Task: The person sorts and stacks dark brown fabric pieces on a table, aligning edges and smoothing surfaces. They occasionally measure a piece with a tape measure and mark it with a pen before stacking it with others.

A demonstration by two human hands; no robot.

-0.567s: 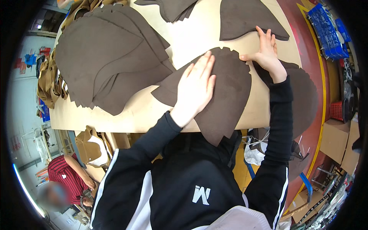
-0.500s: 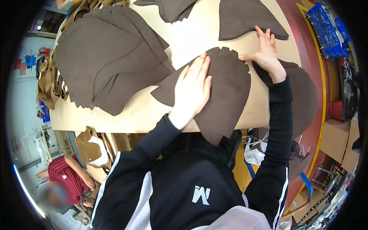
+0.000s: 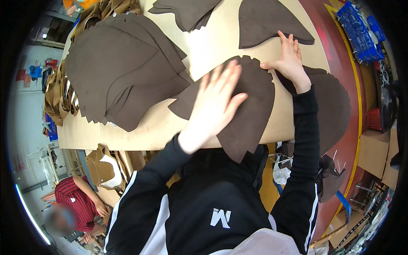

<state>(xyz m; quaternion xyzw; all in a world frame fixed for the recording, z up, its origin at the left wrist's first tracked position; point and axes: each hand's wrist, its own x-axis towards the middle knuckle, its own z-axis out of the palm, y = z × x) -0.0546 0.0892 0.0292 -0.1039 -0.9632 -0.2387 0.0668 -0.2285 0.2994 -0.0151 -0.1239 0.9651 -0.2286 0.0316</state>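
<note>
A dark brown cut leather-like piece (image 3: 250, 102) with a notched top edge lies in front of me, its pointed lower end hanging past the table's near edge. My left hand (image 3: 216, 102), slightly blurred, is over the piece's left half with fingers outstretched and thumb apart; whether it touches cannot be told. My right hand (image 3: 290, 63) is spread, its thumb at the piece's upper right edge and its fingertips close to another dark piece (image 3: 272, 25). Neither hand grips anything.
A large overlapping stack of dark pieces (image 3: 119, 68) covers the table's left. More lie at the far side (image 3: 187, 12) and overhang the right edge (image 3: 333, 106). Brown cut parts (image 3: 102, 165) sit lower left near a person in a striped shirt (image 3: 76, 195). A blue basket (image 3: 359, 34) stands right.
My left hand has lifted or shifted slightly, its thumb now farther from the fingers. My right hand keeps its place by the piece's edge. The whole view has shifted a little.
</note>
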